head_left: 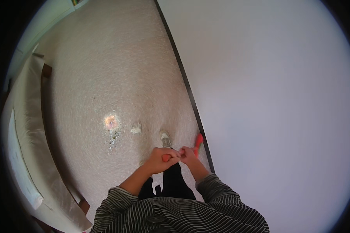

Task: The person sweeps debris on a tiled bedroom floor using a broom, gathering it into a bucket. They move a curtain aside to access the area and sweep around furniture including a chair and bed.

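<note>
My left hand (162, 160) is closed around the end of a red handle, which shows at the thumb side of the fist. Close beside it, my right hand (188, 154) is closed on the same handle. Beyond the right hand, a red part (199, 140) of this broom-like tool shows near the wall's dark baseboard. My right hand partly hides the tool, so its exact kind is unclear. On the floor ahead and to the left lie a scatter of small shiny bits (113, 140) and a crumpled white piece (136, 128).
A pale wall (276, 108) with a dark baseboard (182, 73) runs along my right. Along my left stands a beige sofa (31, 105) with a wooden base. Speckled floor (112, 62) stretches ahead between them. One of my shoes (165, 138) shows just beyond my hands.
</note>
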The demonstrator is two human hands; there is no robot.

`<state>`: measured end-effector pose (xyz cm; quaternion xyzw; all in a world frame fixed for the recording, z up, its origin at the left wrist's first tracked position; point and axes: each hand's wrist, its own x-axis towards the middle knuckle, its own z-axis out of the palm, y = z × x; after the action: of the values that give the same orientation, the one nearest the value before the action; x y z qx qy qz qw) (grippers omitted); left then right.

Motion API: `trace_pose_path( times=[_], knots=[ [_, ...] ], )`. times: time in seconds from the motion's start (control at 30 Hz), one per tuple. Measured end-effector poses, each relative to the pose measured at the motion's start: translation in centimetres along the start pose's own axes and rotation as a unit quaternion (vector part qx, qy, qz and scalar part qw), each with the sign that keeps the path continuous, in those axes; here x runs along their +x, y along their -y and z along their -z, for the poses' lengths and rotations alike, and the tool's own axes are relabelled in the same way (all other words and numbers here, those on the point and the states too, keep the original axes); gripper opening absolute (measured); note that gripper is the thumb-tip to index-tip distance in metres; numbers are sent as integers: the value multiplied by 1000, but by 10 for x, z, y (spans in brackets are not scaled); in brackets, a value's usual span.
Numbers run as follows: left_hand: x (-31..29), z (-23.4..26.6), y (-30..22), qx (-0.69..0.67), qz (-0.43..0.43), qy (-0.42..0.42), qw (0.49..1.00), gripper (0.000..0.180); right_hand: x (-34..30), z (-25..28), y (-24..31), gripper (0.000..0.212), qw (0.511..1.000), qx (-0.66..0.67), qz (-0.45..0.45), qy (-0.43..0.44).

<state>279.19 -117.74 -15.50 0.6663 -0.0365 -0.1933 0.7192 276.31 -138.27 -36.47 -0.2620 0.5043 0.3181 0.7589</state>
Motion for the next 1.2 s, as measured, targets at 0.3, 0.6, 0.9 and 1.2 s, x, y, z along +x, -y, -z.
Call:
trace_pose_path(
  times=[0.3, 0.6, 0.9, 1.2],
  knots=[
    [68, 50, -72, 79, -68, -214, 971, 5, 29, -216, 87, 7, 986, -120, 31, 114],
    [-21, 8, -124, 145, -168, -315, 923, 23, -108, -238, 6, 14, 930, -286, -88, 211],
    [-161, -58, -58, 63, -107, -718, 684, 26, -250, -236, -76, 39, 459, -709, 33, 534],
    [-207, -54, 87, 85, 11, -770, 632, 24, -253, -221, -165, 16, 413, -578, 11, 704]
  ],
)
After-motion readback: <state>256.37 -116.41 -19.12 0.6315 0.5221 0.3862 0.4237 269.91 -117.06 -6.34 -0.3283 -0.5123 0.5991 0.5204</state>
